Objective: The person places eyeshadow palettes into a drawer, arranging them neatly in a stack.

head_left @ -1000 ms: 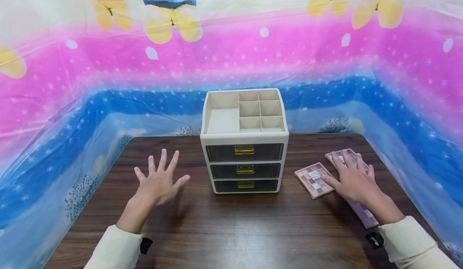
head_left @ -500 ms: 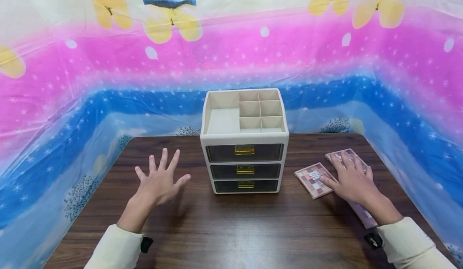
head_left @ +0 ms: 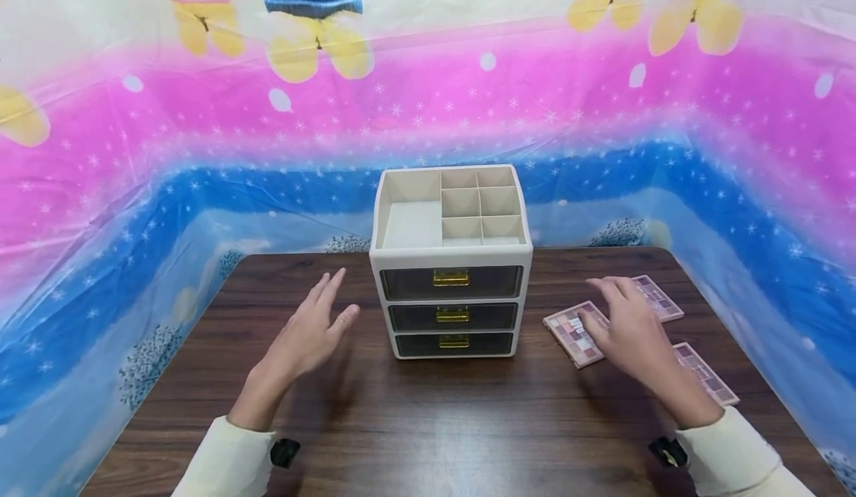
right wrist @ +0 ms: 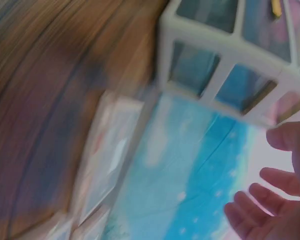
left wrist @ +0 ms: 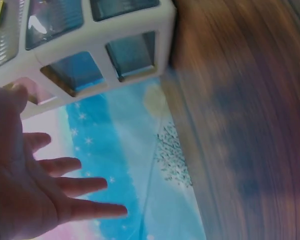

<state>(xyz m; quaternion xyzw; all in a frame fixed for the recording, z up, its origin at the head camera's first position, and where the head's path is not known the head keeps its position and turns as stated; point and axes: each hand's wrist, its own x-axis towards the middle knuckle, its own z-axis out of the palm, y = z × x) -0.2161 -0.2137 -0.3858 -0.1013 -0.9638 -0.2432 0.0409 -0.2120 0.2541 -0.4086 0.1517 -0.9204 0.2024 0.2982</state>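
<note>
A white desk organizer (head_left: pixel 451 255) with three dark drawers and gold handles stands upright at the table's middle, all drawers closed. Its top is divided into bare compartments. To its left, my left hand (head_left: pixel 304 341) hovers above the table with straight fingers and holds nothing; the left wrist view also shows the hand (left wrist: pixel 35 185) beside the organizer. My right hand (head_left: pixel 631 333) hovers over three eyeshadow palettes, its fingers loosely bent around nothing. One palette (head_left: pixel 576 337) lies by its thumb, a second palette (head_left: pixel 658 298) behind it, and a third palette (head_left: pixel 707 374) partly under the forearm.
The brown wooden table (head_left: pixel 435 430) has a rounded back edge. A patterned cloth backdrop (head_left: pixel 428 96) in pink and blue hangs behind it and along both sides. Dark straps with small devices sit at both wrists.
My right hand has lifted and swung left off the palettes, uncovering more of the two on the right. My left hand has turned thumb-up and shifted slightly right. The organizer stays put.
</note>
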